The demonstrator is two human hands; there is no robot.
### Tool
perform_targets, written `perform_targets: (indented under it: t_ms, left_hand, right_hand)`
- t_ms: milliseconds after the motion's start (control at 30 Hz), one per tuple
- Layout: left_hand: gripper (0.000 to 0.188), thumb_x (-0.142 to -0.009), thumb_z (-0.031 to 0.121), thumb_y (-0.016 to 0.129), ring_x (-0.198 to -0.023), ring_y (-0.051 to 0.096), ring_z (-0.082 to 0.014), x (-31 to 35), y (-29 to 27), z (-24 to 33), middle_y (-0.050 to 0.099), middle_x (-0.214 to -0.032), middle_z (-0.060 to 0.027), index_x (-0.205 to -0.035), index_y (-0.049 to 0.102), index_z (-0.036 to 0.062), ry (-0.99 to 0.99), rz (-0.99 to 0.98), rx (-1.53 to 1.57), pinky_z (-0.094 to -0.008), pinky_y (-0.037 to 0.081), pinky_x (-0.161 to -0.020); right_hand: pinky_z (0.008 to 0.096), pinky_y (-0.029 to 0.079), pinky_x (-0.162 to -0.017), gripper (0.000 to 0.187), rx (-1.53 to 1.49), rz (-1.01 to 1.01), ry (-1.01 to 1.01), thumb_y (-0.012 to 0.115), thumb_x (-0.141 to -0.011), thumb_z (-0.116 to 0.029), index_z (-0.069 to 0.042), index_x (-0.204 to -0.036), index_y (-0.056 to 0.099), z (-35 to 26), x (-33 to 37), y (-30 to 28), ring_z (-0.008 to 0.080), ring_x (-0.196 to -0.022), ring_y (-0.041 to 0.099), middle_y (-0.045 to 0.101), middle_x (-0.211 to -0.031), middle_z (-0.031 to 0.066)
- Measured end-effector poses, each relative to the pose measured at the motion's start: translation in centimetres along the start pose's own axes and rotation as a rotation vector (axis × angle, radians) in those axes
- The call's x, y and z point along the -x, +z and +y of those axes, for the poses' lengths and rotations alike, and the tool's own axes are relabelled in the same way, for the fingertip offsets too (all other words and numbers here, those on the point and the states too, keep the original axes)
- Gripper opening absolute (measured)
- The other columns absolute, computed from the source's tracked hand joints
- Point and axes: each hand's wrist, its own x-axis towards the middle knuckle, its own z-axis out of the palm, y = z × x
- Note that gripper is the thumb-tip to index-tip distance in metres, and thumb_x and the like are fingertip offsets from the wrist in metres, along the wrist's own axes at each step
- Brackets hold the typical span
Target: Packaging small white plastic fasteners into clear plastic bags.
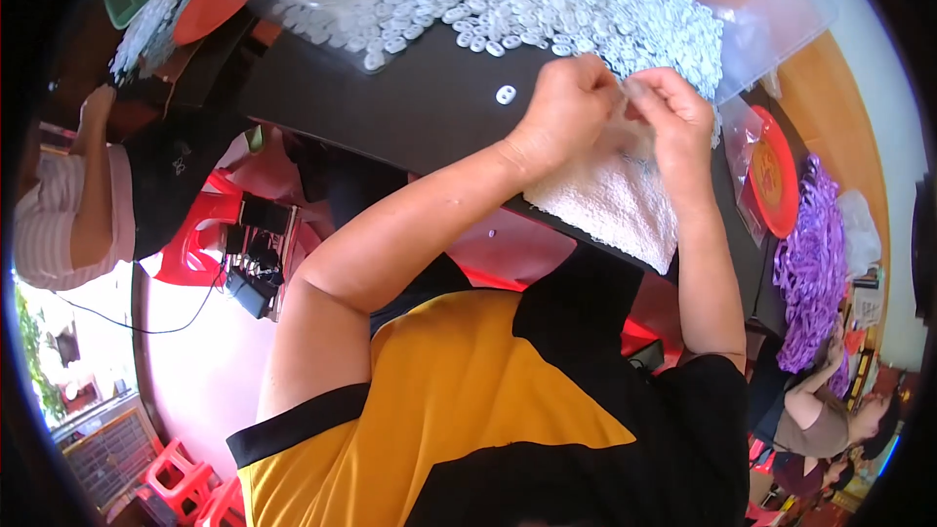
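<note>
My left hand (574, 105) is closed, thumb and fingers pinched together, over the near edge of a heap of small white oval pieces with holes (595, 5). Just beside it, my right hand (675, 109) also pinches, its thumb and forefinger meeting close to the left fingertips. What they hold between them is too small and blurred to name. Under both wrists a white textured cloth (610, 200) hangs over the table's near edge. One loose white piece with two holes (505, 95) lies left of my left hand.
The dark table (390, 117) carries more white pieces in a see-through tray (381, 10). Another see-through tray (781, 0) is at the far right. A red round plate (772, 171) and a purple bundle of strips (812, 263) lie rightward. Another person's arm (93, 146) shows at left.
</note>
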Motion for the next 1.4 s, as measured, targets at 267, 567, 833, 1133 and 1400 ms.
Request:
perform_targets:
  t_ms: [267,567,833,1133,1400]
  left_hand:
    - [0.023,-0.063,0.007,0.060,-0.088,0.062,-0.0345,1.6,0.9,0.3,0.065,-0.089,-0.0163,-0.085,0.063,0.0003,0.485,-0.331,-0.703,-0.0425,0.050,-0.074]
    - [0.026,-0.068,0.002,0.056,-0.091,0.062,-0.0340,1.3,1.5,-1.5,0.065,-0.092,-0.0192,-0.092,0.065,-0.0003,0.587,-0.239,-0.492,-0.0445,0.048,-0.082]
    - [0.023,-0.071,0.005,0.055,-0.093,0.063,-0.0314,1.7,1.3,-1.3,0.066,-0.092,-0.0180,-0.091,0.066,0.0007,0.597,-0.265,-0.536,-0.0439,0.048,-0.084]
    - [0.011,-0.076,0.008,0.060,-0.066,0.064,-0.0334,0.1,0.8,-0.9,0.064,-0.071,-0.0181,-0.082,0.063,-0.0006,0.260,-0.063,-0.257,-0.0432,0.050,-0.062]
    - [0.009,-0.091,0.006,0.050,-0.071,0.059,-0.0230,-2.0,-2.3,0.3,0.062,-0.083,-0.0139,-0.093,0.054,-0.0012,-0.350,0.024,0.902,-0.0346,0.049,-0.063]
  right_hand:
    - [0.0342,0.047,-0.064,0.010,0.484,-0.471,-0.413,0.066,-0.076,-0.009,-0.002,-0.082,0.063,-6.5,-4.7,4.4,0.0247,-0.066,0.061,0.064,-0.072,0.0120]
    - [0.0423,0.045,-0.068,0.017,0.934,-0.897,-0.321,0.069,-0.071,-0.008,-0.004,-0.083,0.058,-5.5,-6.6,9.4,0.0328,-0.079,0.062,0.062,-0.076,0.0136]
    - [0.0406,0.042,-0.062,0.018,0.921,-0.868,-0.231,0.071,-0.068,-0.009,-0.005,-0.075,0.054,-5.0,-6.4,9.3,0.0299,-0.071,0.058,0.058,-0.069,0.0115]
    - [0.0241,0.043,-0.061,0.014,0.440,-0.321,-0.442,0.064,-0.080,-0.001,-0.002,-0.089,0.054,-5.9,-7.5,2.0,0.0078,-0.069,0.051,0.055,-0.076,0.0006]
    - [0.0383,0.049,-0.058,0.015,0.630,-0.127,-0.821,0.063,-0.076,-0.004,-0.009,-0.088,0.055,-4.1,0.3,0.8,0.0305,-0.068,0.063,0.062,-0.074,0.0098]
